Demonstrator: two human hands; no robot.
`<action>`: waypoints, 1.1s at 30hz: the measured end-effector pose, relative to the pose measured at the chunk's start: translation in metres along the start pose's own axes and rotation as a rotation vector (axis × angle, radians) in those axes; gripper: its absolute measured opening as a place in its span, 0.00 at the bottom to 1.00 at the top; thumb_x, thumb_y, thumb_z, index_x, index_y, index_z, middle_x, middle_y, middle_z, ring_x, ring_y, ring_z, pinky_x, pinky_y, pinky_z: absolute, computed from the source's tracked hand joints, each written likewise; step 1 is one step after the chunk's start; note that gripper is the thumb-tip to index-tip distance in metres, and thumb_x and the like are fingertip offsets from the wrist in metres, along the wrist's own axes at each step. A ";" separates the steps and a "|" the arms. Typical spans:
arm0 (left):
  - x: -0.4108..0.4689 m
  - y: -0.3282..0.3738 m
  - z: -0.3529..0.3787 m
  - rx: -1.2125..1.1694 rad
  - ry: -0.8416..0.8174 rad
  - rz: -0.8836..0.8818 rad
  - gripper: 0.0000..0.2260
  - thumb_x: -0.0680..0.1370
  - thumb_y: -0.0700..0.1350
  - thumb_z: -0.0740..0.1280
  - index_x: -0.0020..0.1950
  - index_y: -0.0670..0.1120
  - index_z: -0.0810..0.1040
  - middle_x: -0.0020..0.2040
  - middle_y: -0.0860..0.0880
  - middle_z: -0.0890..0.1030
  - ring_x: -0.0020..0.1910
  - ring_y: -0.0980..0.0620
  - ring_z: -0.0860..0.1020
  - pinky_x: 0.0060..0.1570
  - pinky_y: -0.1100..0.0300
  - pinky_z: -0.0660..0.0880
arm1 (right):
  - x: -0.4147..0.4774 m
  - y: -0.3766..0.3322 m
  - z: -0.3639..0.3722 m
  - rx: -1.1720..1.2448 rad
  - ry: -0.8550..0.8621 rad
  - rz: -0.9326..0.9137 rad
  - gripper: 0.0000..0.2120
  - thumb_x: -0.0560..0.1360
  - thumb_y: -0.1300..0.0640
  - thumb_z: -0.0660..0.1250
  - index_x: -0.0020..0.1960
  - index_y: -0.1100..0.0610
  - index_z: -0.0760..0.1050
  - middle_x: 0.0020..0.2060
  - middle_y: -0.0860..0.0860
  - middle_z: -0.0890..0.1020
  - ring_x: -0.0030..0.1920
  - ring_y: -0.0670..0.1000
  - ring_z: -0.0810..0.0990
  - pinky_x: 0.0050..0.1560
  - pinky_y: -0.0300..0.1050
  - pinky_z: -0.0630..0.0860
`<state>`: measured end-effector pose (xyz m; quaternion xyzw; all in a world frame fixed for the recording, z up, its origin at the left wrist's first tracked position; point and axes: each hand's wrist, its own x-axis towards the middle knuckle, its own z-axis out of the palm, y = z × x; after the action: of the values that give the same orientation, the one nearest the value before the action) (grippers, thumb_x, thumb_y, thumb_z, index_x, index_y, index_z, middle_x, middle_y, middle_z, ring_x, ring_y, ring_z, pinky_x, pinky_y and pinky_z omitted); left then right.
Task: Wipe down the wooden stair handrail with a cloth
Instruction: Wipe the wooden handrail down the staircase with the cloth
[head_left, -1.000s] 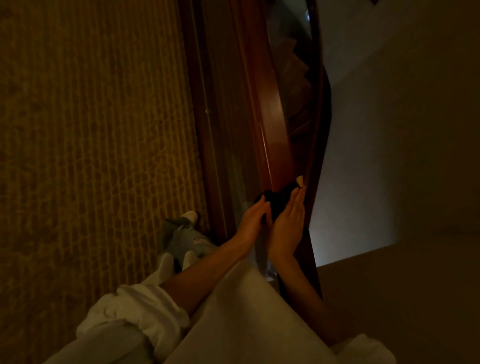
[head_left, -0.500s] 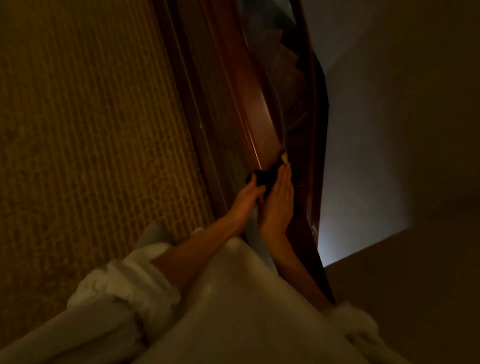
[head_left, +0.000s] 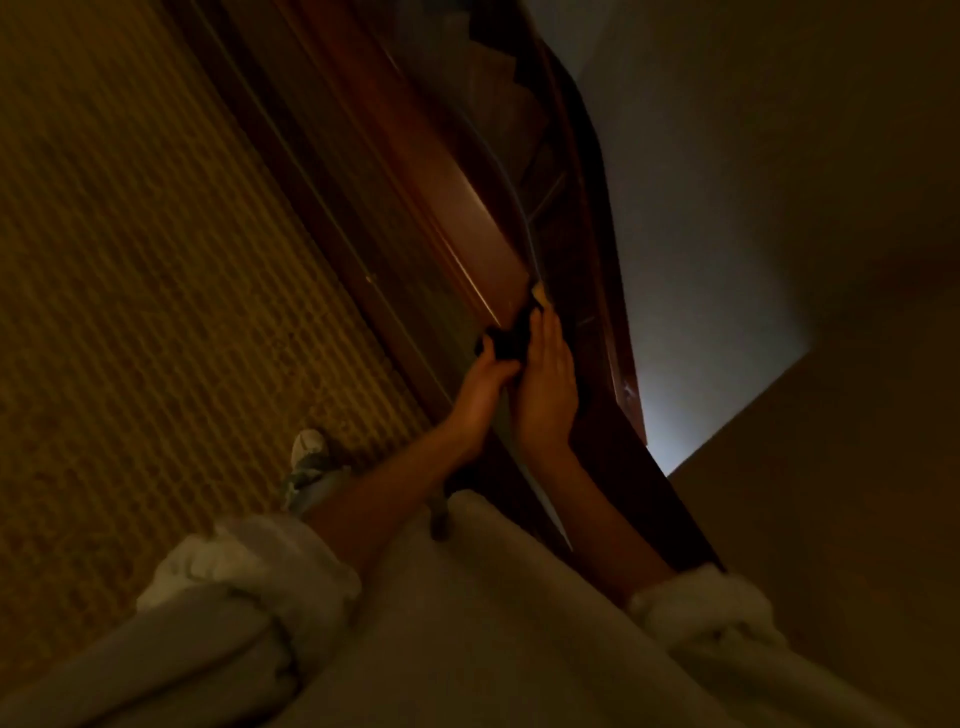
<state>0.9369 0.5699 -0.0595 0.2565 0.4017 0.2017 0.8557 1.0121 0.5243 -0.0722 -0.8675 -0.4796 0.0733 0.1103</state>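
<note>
The room is dark. A wooden handrail (head_left: 467, 223) runs from the top of the picture down to the bottom right. It is red-brown and a thin line of light shines along its edge. To the left of it is a floor with a yellow-brown carpet (head_left: 156, 260) with small squares in rows. To the right is a pale wall (head_left: 701, 234), brighter low down near the rail. Past the rail, at the top, some stairs (head_left: 498, 78) show dimly.

A dark cloth (head_left: 506, 338) sits on the handrail, about halfway down the picture. The left hand (head_left: 480, 387) grips the near end of the cloth, with its fingers curled round it. The right hand (head_left: 545, 384) lies flat against the right side of the cloth and the rail, fingers straight and close together. A small yellow bit (head_left: 540, 291) pokes out just above the right fingertips; I cannot tell what it is. Both arms come out of rolled-up white sleeves (head_left: 249, 561). A shoe (head_left: 306, 447) stands on the carpet, just left of the left arm.

Compared with half a second ago, the view has tipped more, so the rail slants more across the picture. The shoe was hidden then and shows again. The hands hold the cloth the same way as before.
</note>
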 end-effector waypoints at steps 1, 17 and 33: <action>-0.012 -0.011 0.004 0.038 -0.032 -0.040 0.27 0.80 0.31 0.56 0.78 0.41 0.54 0.73 0.45 0.66 0.71 0.45 0.67 0.70 0.52 0.65 | -0.017 0.011 -0.001 0.022 0.021 0.006 0.28 0.79 0.62 0.62 0.76 0.62 0.58 0.75 0.60 0.63 0.75 0.59 0.62 0.72 0.59 0.64; 0.007 0.028 -0.013 -0.029 0.027 -0.068 0.20 0.81 0.33 0.53 0.73 0.38 0.64 0.65 0.43 0.74 0.64 0.44 0.72 0.62 0.53 0.71 | 0.016 -0.026 0.009 0.035 0.019 0.097 0.28 0.79 0.60 0.63 0.76 0.59 0.59 0.74 0.57 0.65 0.75 0.56 0.62 0.73 0.50 0.59; 0.014 0.110 -0.025 0.103 0.137 -0.022 0.19 0.83 0.38 0.52 0.73 0.36 0.63 0.61 0.42 0.76 0.56 0.43 0.77 0.41 0.64 0.75 | 0.079 -0.083 0.015 0.005 -0.014 0.078 0.28 0.83 0.59 0.50 0.79 0.57 0.43 0.79 0.53 0.47 0.78 0.51 0.44 0.75 0.44 0.40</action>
<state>0.9099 0.6712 -0.0146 0.2813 0.4720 0.1885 0.8140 0.9828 0.6363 -0.0670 -0.8846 -0.4461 0.0850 0.1064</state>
